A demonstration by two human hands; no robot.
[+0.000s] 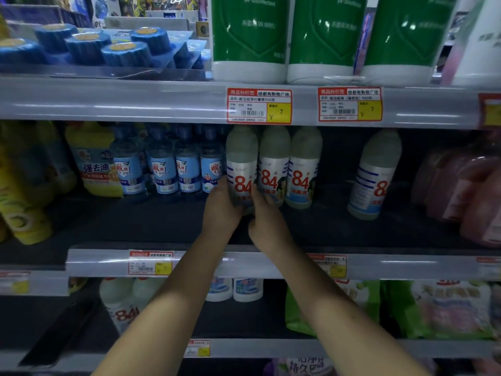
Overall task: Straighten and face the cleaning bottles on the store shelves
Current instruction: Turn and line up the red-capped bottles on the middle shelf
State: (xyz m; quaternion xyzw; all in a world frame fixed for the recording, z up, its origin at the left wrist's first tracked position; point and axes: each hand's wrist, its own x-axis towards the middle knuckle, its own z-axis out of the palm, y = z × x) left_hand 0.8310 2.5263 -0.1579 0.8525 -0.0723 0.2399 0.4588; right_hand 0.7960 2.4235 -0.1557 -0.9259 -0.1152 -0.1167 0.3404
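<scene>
On the middle shelf [168,229], well back from its front edge, stands a row of "84" bottles [273,166]: three close together near the middle and a fourth [375,175] well apart toward the right end, turned so its label runs off to the side. Left of the row sits a cluster of blue bottles [162,169], then a yellow pouch [95,161] toward the left end. Pink bottles [469,185] fill the right end. Above, green-labelled jugs [325,36] stand at the upper shelf's front edge.

Both hands are on the leftmost 84 bottle [241,164], low on its body. The left hand [221,210] wraps its left side, fingers curled round it. The right hand [267,221] grips the lower right side, thumb across the front; its fingers go behind and I cannot see them, so how firm the hold is stays a guess.

As for handling, this looks like a full plastic bottle of liquid: fairly heavy for its girth, with thin walls that will dent if squeezed hard. The glossy label sleeve may be slick. It is tall and narrow, so it will tip if pushed high up. Holding low on the body, as now, seems right: twist it about its base to bring the "84" square to the front, then slide it toward the front edge rather than lift. The neighbour touches it, or nearly, so a turn may drag that one round too.
</scene>
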